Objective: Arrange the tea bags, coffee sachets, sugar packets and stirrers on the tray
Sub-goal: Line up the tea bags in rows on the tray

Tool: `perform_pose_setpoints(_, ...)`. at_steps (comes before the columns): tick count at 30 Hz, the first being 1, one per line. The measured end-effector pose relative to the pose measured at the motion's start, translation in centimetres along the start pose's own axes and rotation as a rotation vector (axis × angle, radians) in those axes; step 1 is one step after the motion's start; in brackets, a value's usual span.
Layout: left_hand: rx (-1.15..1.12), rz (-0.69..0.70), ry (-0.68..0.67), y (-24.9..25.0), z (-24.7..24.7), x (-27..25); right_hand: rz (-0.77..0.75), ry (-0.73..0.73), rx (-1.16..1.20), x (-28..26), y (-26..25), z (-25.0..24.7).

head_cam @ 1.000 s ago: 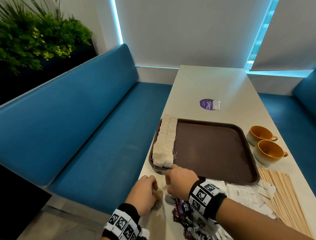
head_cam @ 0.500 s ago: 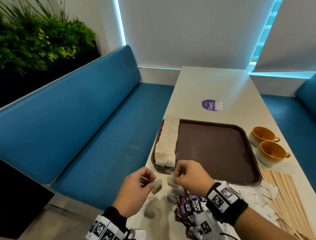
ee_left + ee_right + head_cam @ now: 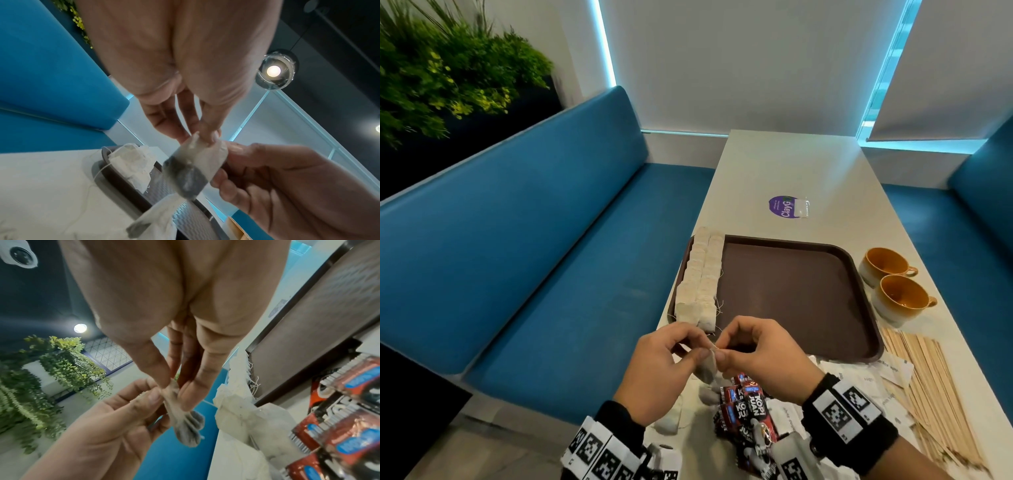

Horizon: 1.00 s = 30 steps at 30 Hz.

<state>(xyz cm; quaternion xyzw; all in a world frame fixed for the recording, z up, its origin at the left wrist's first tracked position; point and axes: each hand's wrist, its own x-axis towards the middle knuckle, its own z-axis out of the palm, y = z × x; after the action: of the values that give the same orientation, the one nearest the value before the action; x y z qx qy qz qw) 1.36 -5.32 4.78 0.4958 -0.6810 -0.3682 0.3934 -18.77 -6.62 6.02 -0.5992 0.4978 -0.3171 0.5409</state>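
Note:
Both hands meet just above the table at the near left corner of the brown tray point(image 3: 791, 291). My left hand point(image 3: 688, 349) and right hand point(image 3: 729, 349) pinch the top of a small bunch of tea bags point(image 3: 707, 366) that hangs between them. The left wrist view shows the left hand point(image 3: 207, 134) gripping the bunch of tea bags point(image 3: 197, 162) from above, with another bag point(image 3: 156, 216) dangling lower. The right hand point(image 3: 174, 386) pinches the same bunch point(image 3: 185, 423). Two rows of tea bags point(image 3: 702, 281) lie along the tray's left side.
Red and black coffee sachets point(image 3: 746, 407) and loose tea bags point(image 3: 667, 425) lie under my wrists. White sugar packets point(image 3: 859, 380) and wooden stirrers point(image 3: 935, 394) are at the right, with two orange cups point(image 3: 893, 284) beyond them. A blue bench point(image 3: 551, 274) runs along the table's left.
Both hands have lifted off the table with tea bags. They were apart half a second ago and now come together, pinching the bags as one bunch.

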Motion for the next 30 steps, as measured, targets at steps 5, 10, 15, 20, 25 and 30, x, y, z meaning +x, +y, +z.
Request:
perform_pose_setpoints(5, -0.057, -0.015, 0.084, 0.5, 0.3, -0.3, -0.015, 0.026, -0.053, -0.1, 0.3, 1.0)
perform_pose_setpoints(10, 0.052, -0.167, 0.042, -1.6, -0.9, -0.8, 0.008, 0.131, -0.263, 0.1, 1.2, 1.5)
perform_pose_setpoints(15, 0.532, -0.356, -0.273, -5.2, -1.3, -1.8, 0.045, 0.145, -0.324, -0.2, 1.8, 0.8)
perform_pose_setpoints(20, 0.62, -0.35, -0.266, -5.9, -0.1, -2.3, 0.039, 0.089, -0.272, -0.9, 1.8, 0.3)
perform_pose_setpoints(25, 0.545, -0.354, -0.209, -5.7, -0.1, -2.5, 0.028, -0.036, -0.233, -2.0, 1.4, 0.1)
perform_pose_setpoints(30, 0.263, -0.318, -0.072, -3.8, -0.7, -2.2, -0.037, -0.015, -0.258, -2.5, 1.5, 0.6)
